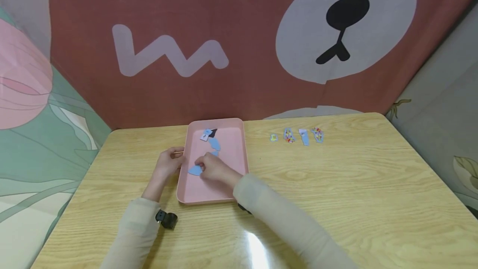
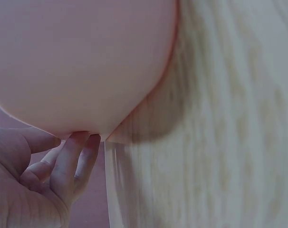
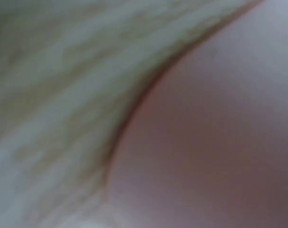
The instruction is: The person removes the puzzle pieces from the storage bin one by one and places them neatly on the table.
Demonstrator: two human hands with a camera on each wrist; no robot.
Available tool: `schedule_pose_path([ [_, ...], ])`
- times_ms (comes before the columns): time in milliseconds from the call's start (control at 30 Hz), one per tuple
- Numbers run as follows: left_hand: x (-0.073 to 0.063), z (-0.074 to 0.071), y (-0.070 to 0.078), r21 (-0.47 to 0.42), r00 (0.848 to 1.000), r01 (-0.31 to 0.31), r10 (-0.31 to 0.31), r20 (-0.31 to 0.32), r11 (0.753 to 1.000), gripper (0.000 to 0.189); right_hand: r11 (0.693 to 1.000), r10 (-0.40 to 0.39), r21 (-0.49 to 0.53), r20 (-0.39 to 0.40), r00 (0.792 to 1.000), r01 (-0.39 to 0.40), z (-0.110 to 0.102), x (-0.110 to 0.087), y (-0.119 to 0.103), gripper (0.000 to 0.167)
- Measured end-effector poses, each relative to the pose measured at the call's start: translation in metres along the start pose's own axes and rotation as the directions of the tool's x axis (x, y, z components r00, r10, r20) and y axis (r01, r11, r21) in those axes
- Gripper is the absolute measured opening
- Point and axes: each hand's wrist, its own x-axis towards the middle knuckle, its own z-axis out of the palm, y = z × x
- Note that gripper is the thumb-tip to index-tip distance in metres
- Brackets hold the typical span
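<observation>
Pale sleeves (image 1: 138, 223) reach over a wooden desk (image 1: 358, 190) to a pink tray (image 1: 231, 136), the work seemingly part-way.
The right hand (image 1: 216, 169) pinches a blue piece (image 1: 193, 170) inside the tray, toward its left side; the left hand (image 1: 169, 163) touches the tray's left edge, though whether that grip squeezes it, I cannot tell. Four small pieces (image 1: 289, 135) lie in a row on the desk, right of the tray, probably the finished share; more blue pieces (image 1: 214, 143) and a dark one (image 1: 213, 132) in the tray look left to do.
</observation>
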Motion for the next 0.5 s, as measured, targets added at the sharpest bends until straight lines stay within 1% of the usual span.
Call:
schedule_pose_path([
  [100, -0.0007, -0.0002, 0.0006, 0.002, 1.0, 0.01, -0.01, 0.004, 1.0, 0.043, 0.999, -0.015, -0.028, 0.005, 1.0, 0.015, -0.001, -0.0003, -0.0012, 0.043],
  [200, -0.0001, -0.0003, 0.0004, -0.002, 1.0, 0.016, -0.016, 0.01, 1.0, 0.044, 1.0, -0.018, -0.023, 0.002, 1.0, 0.018, -0.0019, -0.0009, -0.0019, 0.039],
  [367, 0.001, -0.0012, 0.0004, -0.009, 1.0, 0.002, -0.002, 0.017, 1.0, 0.045, 1.0, 0.015, 0.008, 0.001, 1.0, -0.015, -0.0017, -0.0001, -0.0008, 0.035],
  [500, -0.0003, -0.001, 0.0013, -0.012, 1.0, -0.001, 0.001, 0.013, 1.0, 0.045, 0.998, 0.029, 0.054, 0.022, 0.999, -0.03, -0.0038, -0.0011, 0.0, 0.034],
])
